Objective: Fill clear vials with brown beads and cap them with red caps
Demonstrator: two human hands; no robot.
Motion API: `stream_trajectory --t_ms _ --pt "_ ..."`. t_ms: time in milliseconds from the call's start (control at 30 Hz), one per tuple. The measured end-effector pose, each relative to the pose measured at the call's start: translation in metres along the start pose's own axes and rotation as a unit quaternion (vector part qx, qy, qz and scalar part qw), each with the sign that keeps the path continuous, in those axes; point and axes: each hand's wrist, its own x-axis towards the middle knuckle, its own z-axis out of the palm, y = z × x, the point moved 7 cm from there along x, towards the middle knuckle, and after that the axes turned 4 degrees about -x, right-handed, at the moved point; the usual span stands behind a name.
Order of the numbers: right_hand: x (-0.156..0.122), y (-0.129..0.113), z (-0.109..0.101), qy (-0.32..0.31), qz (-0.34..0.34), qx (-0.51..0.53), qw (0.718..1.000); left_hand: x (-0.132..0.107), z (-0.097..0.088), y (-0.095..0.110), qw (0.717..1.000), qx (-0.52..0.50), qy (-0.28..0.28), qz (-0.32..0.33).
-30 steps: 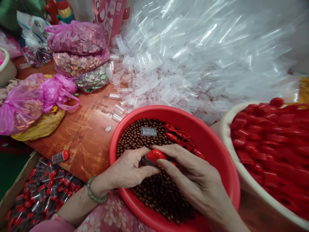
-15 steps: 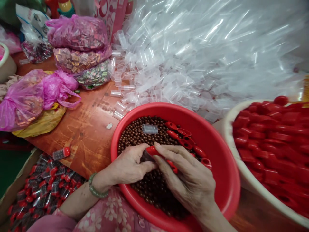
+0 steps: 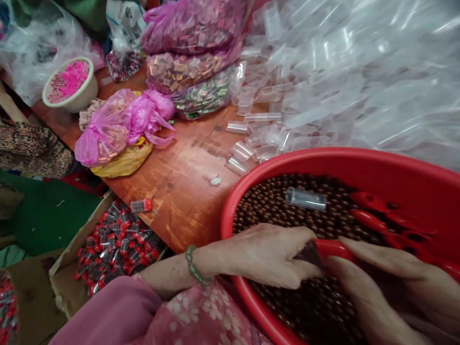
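Left hand (image 3: 266,254) and right hand (image 3: 391,287): fingers of both pinched on one red-capped vial (image 3: 332,249), held low over brown beads (image 3: 273,206) in red basin (image 3: 323,160). Clear tube (image 3: 305,199) lies at 12 o'clock of the vial; counter (image 3: 179,177) at 10 o'clock.

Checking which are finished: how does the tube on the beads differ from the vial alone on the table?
The tube on the beads is clear, empty and uncapped; the vial on the table looks dark inside and wears a red cap. The tube lies in the red basin, the vial outside it. Both lie on their sides.
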Motion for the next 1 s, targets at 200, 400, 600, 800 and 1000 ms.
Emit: stream_trajectory --t_ms 200,400,600,800,1000 --pt "0.007 -0.016 -0.003 0.037 0.023 0.004 0.999 -0.002 -0.003 -0.003 0.997 -0.059 0.053 -0.015" --pt "0.019 -0.041 0.004 0.023 -0.073 -0.017 0.997 -0.002 -0.009 -0.003 0.994 -0.037 0.104 -0.021" --pt "0.018 -0.047 0.006 0.028 -0.110 -0.052 0.992 -0.001 -0.004 -0.003 0.995 -0.025 0.096 -0.013" --pt "0.016 -0.044 0.006 0.000 -0.121 -0.025 0.992 -0.001 -0.004 -0.005 0.995 -0.033 0.084 -0.038" --pt "0.018 -0.050 0.006 -0.003 -0.149 -0.064 0.987 0.000 -0.005 -0.007 0.995 -0.030 0.082 -0.055"
